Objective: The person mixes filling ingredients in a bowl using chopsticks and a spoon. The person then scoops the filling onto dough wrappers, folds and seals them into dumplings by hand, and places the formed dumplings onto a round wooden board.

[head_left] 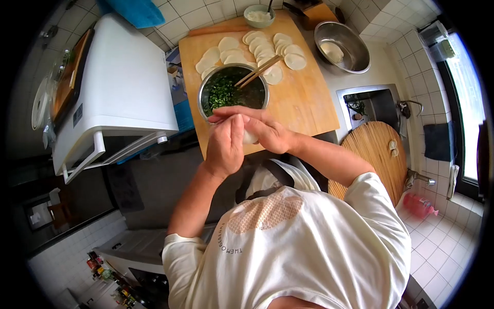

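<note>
My left hand (225, 148) and my right hand (270, 133) are pressed together in front of the metal bowl, closed around a dumpling (250, 137). Only a pale bit of its dough shows between my palms. Just beyond my fingers, the metal bowl (264, 103) holds chopped green filling (221, 93). A pair of chopsticks (257, 72) leans in it against the rim. Round dough wrappers (263, 49) lie in overlapping rows behind the bowl on the wooden board (303, 105).
A rolling pin (218, 30) and a small bowl of flour (259, 18) stand at the board's back. To the right are a steel basin (355, 46) with dough, a sink (378, 105) and a round slatted lid (373, 159). A white appliance (123, 77) stands left.
</note>
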Motion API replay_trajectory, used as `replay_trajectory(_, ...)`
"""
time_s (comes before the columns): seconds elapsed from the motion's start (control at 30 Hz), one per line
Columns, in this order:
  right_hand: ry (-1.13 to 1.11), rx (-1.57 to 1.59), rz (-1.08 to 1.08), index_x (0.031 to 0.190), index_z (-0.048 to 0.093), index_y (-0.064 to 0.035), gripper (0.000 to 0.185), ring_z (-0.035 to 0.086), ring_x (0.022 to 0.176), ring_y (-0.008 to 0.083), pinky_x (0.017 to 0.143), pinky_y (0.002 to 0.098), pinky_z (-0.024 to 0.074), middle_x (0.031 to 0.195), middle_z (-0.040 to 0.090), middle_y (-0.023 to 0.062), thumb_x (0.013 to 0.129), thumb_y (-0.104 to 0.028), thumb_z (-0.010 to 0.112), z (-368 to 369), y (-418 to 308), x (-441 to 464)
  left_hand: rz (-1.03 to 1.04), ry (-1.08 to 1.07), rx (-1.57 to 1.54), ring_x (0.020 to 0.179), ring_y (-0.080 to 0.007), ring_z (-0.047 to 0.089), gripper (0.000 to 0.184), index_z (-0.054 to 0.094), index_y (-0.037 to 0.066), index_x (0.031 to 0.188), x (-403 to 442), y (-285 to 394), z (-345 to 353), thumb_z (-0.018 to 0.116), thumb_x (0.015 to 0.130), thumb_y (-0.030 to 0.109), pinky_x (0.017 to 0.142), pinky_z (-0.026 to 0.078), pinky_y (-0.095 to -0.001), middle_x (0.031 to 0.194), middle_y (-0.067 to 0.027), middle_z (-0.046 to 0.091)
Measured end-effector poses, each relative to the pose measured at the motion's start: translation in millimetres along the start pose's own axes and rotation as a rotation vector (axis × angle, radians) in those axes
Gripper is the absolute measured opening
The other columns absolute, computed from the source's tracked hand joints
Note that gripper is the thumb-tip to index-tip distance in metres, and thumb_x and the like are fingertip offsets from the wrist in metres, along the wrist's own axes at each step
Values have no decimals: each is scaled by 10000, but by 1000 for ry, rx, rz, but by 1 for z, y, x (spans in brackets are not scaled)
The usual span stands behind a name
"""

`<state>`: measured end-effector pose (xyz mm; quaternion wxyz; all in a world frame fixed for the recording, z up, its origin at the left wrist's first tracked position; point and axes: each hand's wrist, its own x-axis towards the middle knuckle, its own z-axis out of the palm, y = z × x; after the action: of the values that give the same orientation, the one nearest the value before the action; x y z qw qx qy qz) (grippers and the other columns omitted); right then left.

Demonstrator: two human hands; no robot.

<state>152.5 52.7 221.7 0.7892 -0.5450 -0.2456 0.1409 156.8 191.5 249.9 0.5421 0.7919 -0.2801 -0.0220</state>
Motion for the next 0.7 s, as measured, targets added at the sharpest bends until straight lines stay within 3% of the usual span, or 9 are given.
replay_trajectory(0.03, -33, -5, -89, 1299, 325, 48, 449, 413, 1186, 245, 1010, 346, 296, 1271, 440, 165, 931, -205, 274, 1, 2, -3, 182, 44, 139, 634, -253, 554, 305, 544, -19, 786, -1, -3, 4, 336, 932, 149, 565, 396, -342, 685, -130, 555)
replay_trajectory(0.13, -87, -59, -192, 1311, 289, 57, 464, 382, 1213, 251, 1021, 354, 276, 1309, 389, 182, 905, -166, 258, 6, -5, -13, 228, -2, 156, 632, -330, 542, 271, 538, -25, 772, -11, 4, 8, 335, 902, 99, 576, 409, -364, 671, -171, 547)
replay_trajectory(0.3, -63, -88, -255, 1271, 326, 63, 459, 354, 1229, 286, 1027, 379, 253, 1298, 378, 202, 890, -182, 251, 11, -12, -20, 300, -37, 144, 584, -332, 550, 247, 523, -28, 756, -11, 14, 12, 352, 888, 92, 541, 417, -374, 650, -167, 549)
replay_trajectory(0.37, -6, -74, -310, 1258, 366, 26, 422, 451, 1125, 238, 980, 337, 322, 1177, 473, 153, 910, -194, 274, 14, -10, -22, 305, -37, 147, 572, -335, 549, 244, 518, -30, 748, -12, 14, 13, 353, 884, 88, 530, 422, -372, 647, -165, 548)
replay_trajectory(0.47, 26, -100, -370, 1257, 356, 30, 419, 444, 1133, 236, 982, 334, 317, 1184, 465, 151, 907, -185, 273, 15, -7, -25, 316, -71, 161, 597, -332, 556, 243, 519, -34, 753, -13, 15, 16, 354, 884, 88, 556, 429, -369, 652, -168, 545)
replay_trajectory(0.7, 18, -66, -194, 1251, 359, 20, 408, 443, 1121, 230, 970, 316, 316, 1164, 468, 144, 914, -190, 264, 3, -12, -26, 248, -56, 87, 626, -336, 550, 278, 525, -33, 766, -1, 10, 23, 322, 904, 98, 589, 419, -370, 688, -181, 545)
